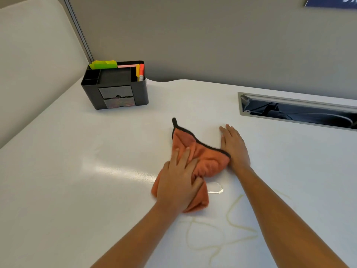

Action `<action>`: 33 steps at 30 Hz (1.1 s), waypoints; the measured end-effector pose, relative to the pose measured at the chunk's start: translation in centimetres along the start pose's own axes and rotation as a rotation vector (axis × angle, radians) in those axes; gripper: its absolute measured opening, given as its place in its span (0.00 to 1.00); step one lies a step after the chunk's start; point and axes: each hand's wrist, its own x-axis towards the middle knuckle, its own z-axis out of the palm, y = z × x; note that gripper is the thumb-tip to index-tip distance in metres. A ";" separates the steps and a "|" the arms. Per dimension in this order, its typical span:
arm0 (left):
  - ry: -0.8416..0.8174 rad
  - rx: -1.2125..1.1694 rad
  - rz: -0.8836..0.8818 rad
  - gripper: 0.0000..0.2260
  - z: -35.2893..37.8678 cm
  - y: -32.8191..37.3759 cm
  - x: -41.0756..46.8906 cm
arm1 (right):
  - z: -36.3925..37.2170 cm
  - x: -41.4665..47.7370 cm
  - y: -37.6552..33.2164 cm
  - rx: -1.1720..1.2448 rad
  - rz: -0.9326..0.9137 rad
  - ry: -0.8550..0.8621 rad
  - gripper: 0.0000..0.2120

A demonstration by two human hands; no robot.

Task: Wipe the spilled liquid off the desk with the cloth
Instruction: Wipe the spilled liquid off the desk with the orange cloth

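An orange cloth [207, 161] with a black hem lies crumpled on the white desk [96, 190]. My left hand [178, 182] presses flat on the cloth's near left part, its fingers spread over the fabric. Flat on the desk lies my right hand [234, 149], touching the cloth's right corner. A small clear puddle [214, 187] sits just right of the cloth's near end. Pale yellowish streaks of liquid [229, 225] curl over the desk between my forearms.
A black desk organiser [116, 88] with sticky notes and highlighters stands at the back left. A cable slot [297, 111] is cut into the desk at the back right. Grey partition walls close the back and left.
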 end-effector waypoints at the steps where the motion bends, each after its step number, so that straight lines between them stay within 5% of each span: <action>1: -0.001 0.006 0.024 0.23 -0.4 -0.8 -1.4 | 0.0 0.0 -0.1 0.004 0.003 0.010 0.20; 8: 0.020 0.089 -0.244 0.23 -2.8 -9.9 1.8 | 0.2 -0.2 -0.2 0.022 0.010 0.043 0.20; 14: 0.039 0.045 -0.230 0.23 -0.6 -4.8 7.7 | 0.5 0.3 0.2 0.028 0.000 0.051 0.20; 21: 0.018 0.000 -0.145 0.23 0.6 1.0 2.0 | -2.0 -0.8 0.3 0.585 0.160 0.164 0.18; 26: -0.073 -0.098 -0.097 0.27 -1.2 0.2 -0.8 | -4.3 -5.1 -4.0 0.756 0.217 0.356 0.12; 30: 0.079 -0.314 -0.211 0.21 -3.5 -4.0 -0.6 | -3.5 -7.6 -9.8 0.510 0.120 0.019 0.14; 33: 0.080 -0.231 -0.300 0.19 -3.1 -7.2 -1.5 | -0.3 -9.1 -13.4 0.078 0.116 -0.290 0.34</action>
